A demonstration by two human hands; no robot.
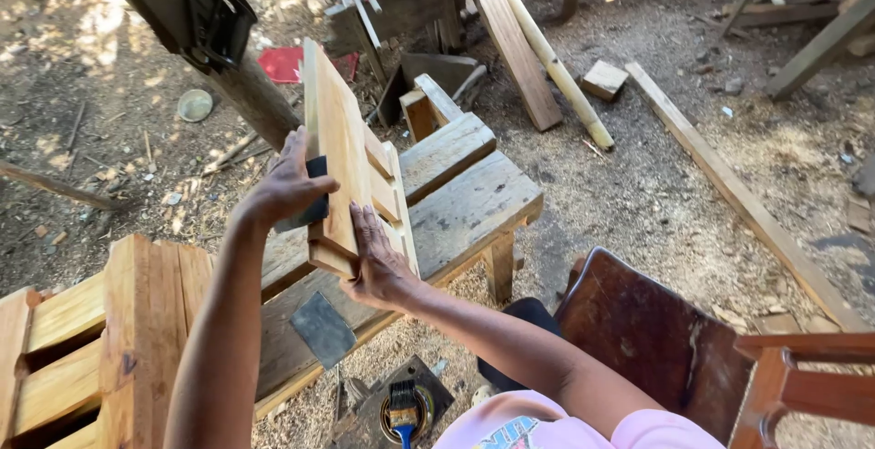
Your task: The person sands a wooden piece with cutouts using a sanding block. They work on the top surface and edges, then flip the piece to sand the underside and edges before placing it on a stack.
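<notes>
A small pale wooden piece made of slats (342,153) stands on edge above the workbench (465,203). My left hand (284,185) presses a dark piece of sandpaper (314,196) against its left face. My right hand (381,267) grips its lower right side and holds it up. Another dark sheet of sandpaper (322,328) lies flat on the bench just below my hands.
A slatted wooden crate (109,330) sits at the left. A paintbrush (403,410) rests on a tin on the sawdust-covered ground. A dark wooden chair (656,340) stands to the right. Planks, a bamboo pole (556,66) and offcuts lie beyond the bench.
</notes>
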